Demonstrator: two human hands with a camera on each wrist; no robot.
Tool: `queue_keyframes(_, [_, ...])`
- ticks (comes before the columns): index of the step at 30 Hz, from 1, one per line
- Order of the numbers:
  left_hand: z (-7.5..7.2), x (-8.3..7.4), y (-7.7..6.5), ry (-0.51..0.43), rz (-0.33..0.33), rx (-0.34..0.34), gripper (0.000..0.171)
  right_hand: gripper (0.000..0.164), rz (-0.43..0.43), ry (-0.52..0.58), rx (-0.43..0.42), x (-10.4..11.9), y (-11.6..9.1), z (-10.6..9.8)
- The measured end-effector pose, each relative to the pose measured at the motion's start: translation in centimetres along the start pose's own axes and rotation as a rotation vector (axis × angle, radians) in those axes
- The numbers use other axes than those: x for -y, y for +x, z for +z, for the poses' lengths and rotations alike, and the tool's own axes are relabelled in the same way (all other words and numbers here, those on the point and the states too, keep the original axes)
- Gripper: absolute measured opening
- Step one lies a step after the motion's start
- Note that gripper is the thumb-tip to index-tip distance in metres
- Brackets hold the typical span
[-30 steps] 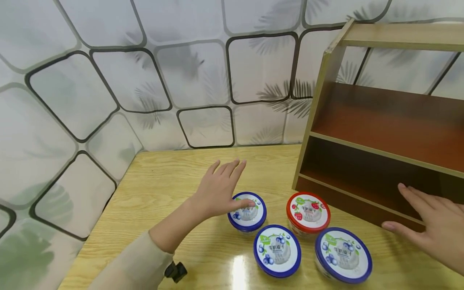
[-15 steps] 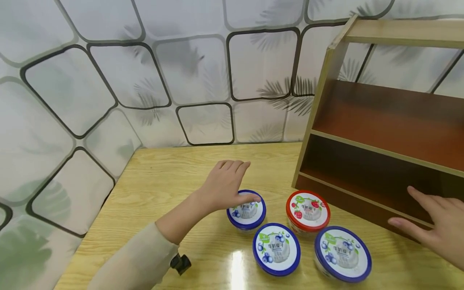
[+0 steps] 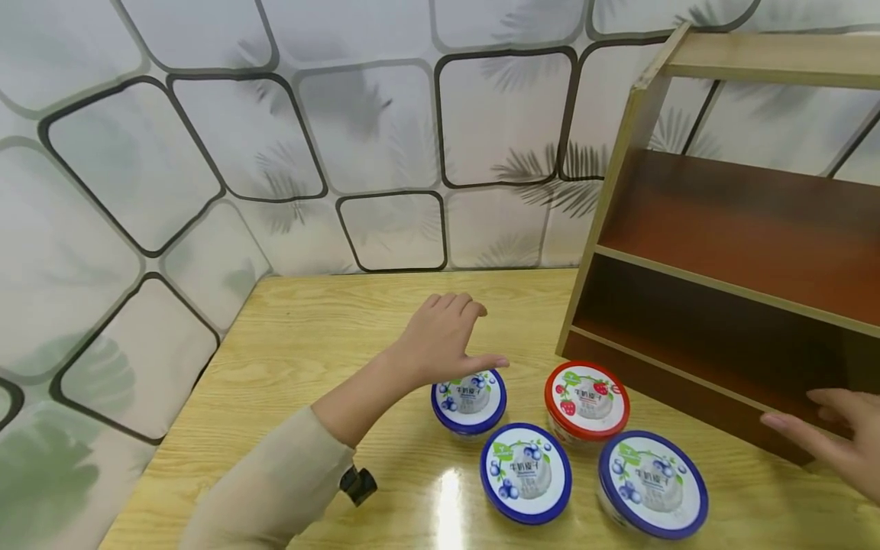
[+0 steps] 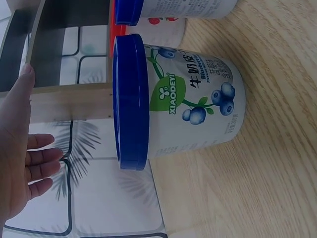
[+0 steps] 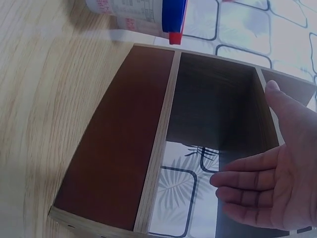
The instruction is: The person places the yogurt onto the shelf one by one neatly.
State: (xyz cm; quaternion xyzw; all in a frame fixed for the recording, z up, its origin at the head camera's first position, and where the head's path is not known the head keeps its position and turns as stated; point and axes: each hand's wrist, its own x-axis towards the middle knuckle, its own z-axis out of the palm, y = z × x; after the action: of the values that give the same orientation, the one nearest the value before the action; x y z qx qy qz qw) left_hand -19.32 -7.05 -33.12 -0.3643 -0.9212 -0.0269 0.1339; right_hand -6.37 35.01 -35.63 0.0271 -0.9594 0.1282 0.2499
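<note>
Above the back-left blue-lidded tub [image 3: 470, 405] hovers my left hand [image 3: 443, 340], holding nothing, its fingers loosely bent and thumb stretched over the lid. In the left wrist view a gap separates the hand [image 4: 15, 148] from the blueberry-printed tub [image 4: 193, 101]. A red-lidded strawberry tub [image 3: 587, 401] stands to the right. Nearer me are a middle blue-lidded tub [image 3: 525, 473] and a right-hand one [image 3: 653, 485]. At the right edge, partly cut off, my right hand [image 3: 842, 439] is in front of the shelf's lower part. The right wrist view shows its palm and relaxed fingers [image 5: 247, 178], holding nothing.
A wooden shelf unit [image 3: 749, 229] with open compartments stands at the right, behind the tubs. The wood-grain table [image 3: 309, 351] extends to the left. Patterned wall covering [image 3: 385, 137] borders it at the back and left.
My left hand has shifted to the right and slightly away, its fingers bending more. My right hand has drawn right and a little toward me. The tubs have stayed in place.
</note>
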Motion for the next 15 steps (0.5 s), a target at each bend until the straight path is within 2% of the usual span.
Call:
queue_keyframes(5, [0.2,-0.2,0.5,0.010,0.020,-0.027,0.065,0.079,-0.009,0.052,-0.026,0.3,-0.3,-0.2])
queue_keyframes(13, [0.3,-0.7,1.4,0.023,0.031,0.003,0.058,0.064,0.032,0.118,-0.086,0.5,-0.6,-0.3])
queue_keyframes(15, [0.4,-0.7,1.6,0.024,0.037,0.016,0.056,0.068,-0.031,0.120,-0.135,-0.3,-0.5,-0.1])
